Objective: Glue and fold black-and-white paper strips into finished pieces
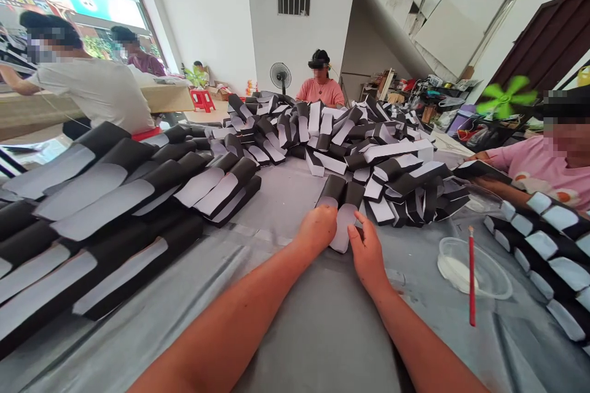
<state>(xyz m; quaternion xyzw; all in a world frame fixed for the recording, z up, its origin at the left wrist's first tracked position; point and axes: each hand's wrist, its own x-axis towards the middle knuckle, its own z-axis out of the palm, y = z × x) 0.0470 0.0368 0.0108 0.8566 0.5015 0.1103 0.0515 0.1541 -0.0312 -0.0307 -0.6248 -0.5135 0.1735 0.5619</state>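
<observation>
Your left hand [318, 227] and right hand [366, 252] are both bare and half curled at 12 o'clock, close in front of you. Between them lies the black card piece with a rounded white paper tongue [343, 227], its tongue pointing toward you and its two black ends pointing away. Your left hand presses against the tongue's left edge, while the fingers [357, 227] of your right hand touch its right side. Neither hand is spread wide, but you cannot tell how firm the hold is.

The piece looks light and fairly stiff, though the thin tongue will probably bend or crease easily. It's probably safest to hold it by its side edges, where your hands already are, or by the thicker black body.

It rests on the grey sheet-covered counter [318, 344]. At 2 to 3 o'clock, a clear plastic bowl with white paste [454, 273] holds a thin red-handled brush [471, 288] upright. Beyond it, at 3 o'clock, lies a row of black strips with white patches [544, 245], and at 9 to 10 o'clock, long black-and-white strips [101, 196] lie overlapped in rows.

At 12 to 1 o'clock, a large heap of black-and-white folded pieces [350, 147] fills the counter. Farther off, a co-worker in a salmon-pink top [320, 91] sits near a black standing fan [280, 77]. A co-worker in a white T-shirt [92, 89] sits at 10 o'clock.
</observation>
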